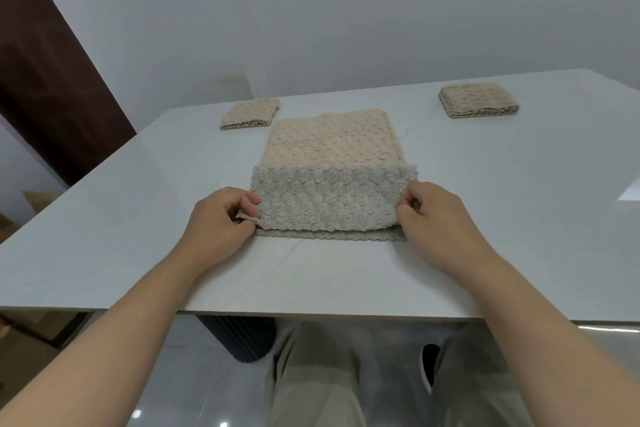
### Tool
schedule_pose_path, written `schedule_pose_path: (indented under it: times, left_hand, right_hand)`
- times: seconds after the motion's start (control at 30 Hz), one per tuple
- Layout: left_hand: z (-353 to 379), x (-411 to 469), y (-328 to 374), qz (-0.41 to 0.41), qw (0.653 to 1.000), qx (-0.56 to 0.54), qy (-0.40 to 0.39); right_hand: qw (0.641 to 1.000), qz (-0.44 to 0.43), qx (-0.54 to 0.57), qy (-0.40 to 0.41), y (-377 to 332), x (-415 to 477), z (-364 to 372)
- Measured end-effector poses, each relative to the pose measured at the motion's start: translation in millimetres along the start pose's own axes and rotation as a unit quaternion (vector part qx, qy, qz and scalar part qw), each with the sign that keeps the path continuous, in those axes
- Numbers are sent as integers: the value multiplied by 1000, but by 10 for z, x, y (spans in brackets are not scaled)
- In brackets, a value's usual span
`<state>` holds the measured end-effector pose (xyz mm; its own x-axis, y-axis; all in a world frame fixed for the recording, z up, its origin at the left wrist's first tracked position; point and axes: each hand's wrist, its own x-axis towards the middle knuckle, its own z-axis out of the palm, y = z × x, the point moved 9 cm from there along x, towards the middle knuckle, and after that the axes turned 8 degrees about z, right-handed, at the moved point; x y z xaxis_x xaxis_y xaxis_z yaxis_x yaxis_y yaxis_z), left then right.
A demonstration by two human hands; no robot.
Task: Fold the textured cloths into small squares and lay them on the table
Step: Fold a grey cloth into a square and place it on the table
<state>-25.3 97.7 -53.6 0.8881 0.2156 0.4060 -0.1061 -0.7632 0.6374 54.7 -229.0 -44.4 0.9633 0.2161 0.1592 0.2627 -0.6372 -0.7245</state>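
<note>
A beige textured cloth (pixel 330 146) lies lengthwise on the white table (pixel 138 218) in front of me. Its near end is lifted and turned over toward the far end, showing a greyer flap (pixel 329 199). My left hand (pixel 221 218) pinches the flap's left corner. My right hand (pixel 436 215) pinches the right corner. Two folded beige squares lie farther back: one folded cloth at the far left (pixel 250 113), another folded cloth at the far right (pixel 478 99).
The table's near edge (pixel 311 314) runs just above my knees. A dark ribbed table leg (pixel 242 340) stands under the table. A dark brown door panel (pixel 52 80) rises at the left, and a pale wall stands behind the table.
</note>
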Motion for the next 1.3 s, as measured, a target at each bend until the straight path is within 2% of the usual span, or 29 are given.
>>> schedule_pose_path:
  times: [0.63, 0.97, 1.13, 1.3]
  left_hand:
    - [-11, -57, 48, 53, 998, 31, -1]
    - [-13, -48, 18, 37, 998, 45, -8]
    - [-41, -62, 23, 23, 998, 54, 27]
    - [-48, -61, 22, 22, 997, 74, 32]
  right_hand:
    - [991, -61, -100, 61, -14, 30, 128]
    - [985, -36, -144, 90, 1, -32, 88]
    - [966, -15, -236, 104, -6, -62, 57]
    - [962, -27, -240, 126, -37, -92, 24]
